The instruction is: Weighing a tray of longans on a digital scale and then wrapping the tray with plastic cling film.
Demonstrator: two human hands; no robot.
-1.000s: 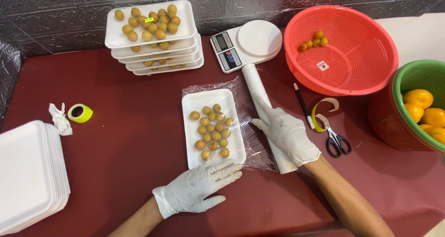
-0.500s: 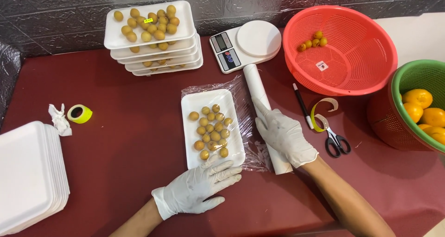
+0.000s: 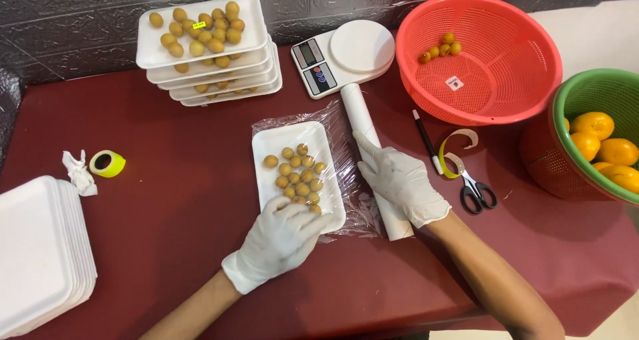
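- A white foam tray of small tan round fruits (image 3: 296, 170) lies mid-table on the dark red tablecloth (image 3: 173, 180), with a sheet of clear cling film (image 3: 346, 140) spread under it and showing past its far and right edges
- A stack of filled white foam trays (image 3: 206, 54) stands at the far edge; the top one bears a small yellow sticker (image 3: 199, 25)
- A pile of empty white foam trays (image 3: 40, 253) sits at the near left, with a yellow roll of label tape (image 3: 106, 162) beyond it
- A white digital kitchen scale (image 3: 343, 57) stands beside a red plastic basket (image 3: 479, 60), which carries a small white square tag
- The gloved left hand (image 3: 279, 237) lies flat, fingers spread, on the tray's near end, touching some fruits
- The gloved right hand (image 3: 399, 180) rests open, palm down, on the white cling film roll (image 3: 373, 160) just right of the tray; whether the fingers curl round it is hard to tell
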